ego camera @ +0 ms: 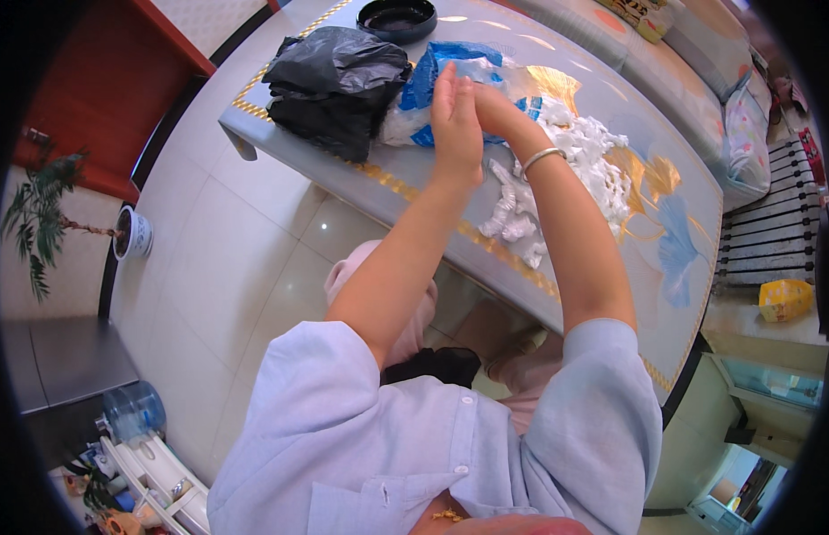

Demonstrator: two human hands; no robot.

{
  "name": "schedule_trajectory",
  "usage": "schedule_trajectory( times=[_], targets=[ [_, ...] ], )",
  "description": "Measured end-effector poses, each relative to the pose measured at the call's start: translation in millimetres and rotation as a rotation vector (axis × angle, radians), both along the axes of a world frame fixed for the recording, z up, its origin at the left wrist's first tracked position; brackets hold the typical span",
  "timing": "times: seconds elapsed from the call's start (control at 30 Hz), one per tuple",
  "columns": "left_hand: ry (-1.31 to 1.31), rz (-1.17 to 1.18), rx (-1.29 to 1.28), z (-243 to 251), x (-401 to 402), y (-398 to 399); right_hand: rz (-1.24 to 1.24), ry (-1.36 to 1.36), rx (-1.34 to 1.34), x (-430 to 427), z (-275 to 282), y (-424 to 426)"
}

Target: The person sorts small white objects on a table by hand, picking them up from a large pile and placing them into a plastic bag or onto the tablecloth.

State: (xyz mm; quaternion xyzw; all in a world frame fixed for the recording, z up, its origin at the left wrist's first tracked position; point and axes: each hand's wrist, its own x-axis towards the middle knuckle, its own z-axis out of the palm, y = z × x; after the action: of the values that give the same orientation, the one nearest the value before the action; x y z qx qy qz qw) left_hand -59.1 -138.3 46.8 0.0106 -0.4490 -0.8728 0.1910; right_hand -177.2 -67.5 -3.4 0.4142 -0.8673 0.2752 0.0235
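My left hand [456, 120] and my right hand [498, 110] meet palm to palm over a table with a printed cloth [655, 274]. What lies between the palms, if anything, is hidden. Beneath and behind them is a crumpled blue and clear plastic bag [421, 83]. Folded black plastic bags [334, 80] form a pile beside it, at the table's left end. A heap of crumpled and knotted white plastic bags [588, 150] spreads by the forearm that wears a bracelet, with more white twisted pieces [504, 207] between the forearms.
A dark round bowl [396, 20] stands at the table's far edge. Beyond the table is a sofa [642, 53] with cushions. A potted plant [132, 231] stands on the tiled floor at left, and a yellow container [785, 299] at far right.
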Motion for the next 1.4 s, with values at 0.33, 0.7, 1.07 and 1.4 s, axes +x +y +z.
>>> schedule_trajectory(
  times=[0.33, 0.7, 1.07, 1.4],
  targets=[
    [0.024, -0.053, -0.024, 11.6, 5.8, -1.2, -0.157, -0.151, -0.111, 1.4, 16.0, 16.5],
    [0.149, -0.277, -0.365, -14.1, 7.9, 21.6, -0.476, -0.677, -1.169, 156.6, 36.9, 117.3],
    [0.061, -0.641, -0.644, -35.9, 45.5, 44.1, -0.65, -0.79, -1.455, 258.4, -6.4, 181.6],
    [0.035, -0.724, -0.911, -57.8, 53.2, 60.8, -0.621, -0.236, -0.766, 235.9, -31.1, 169.3]
  ],
)
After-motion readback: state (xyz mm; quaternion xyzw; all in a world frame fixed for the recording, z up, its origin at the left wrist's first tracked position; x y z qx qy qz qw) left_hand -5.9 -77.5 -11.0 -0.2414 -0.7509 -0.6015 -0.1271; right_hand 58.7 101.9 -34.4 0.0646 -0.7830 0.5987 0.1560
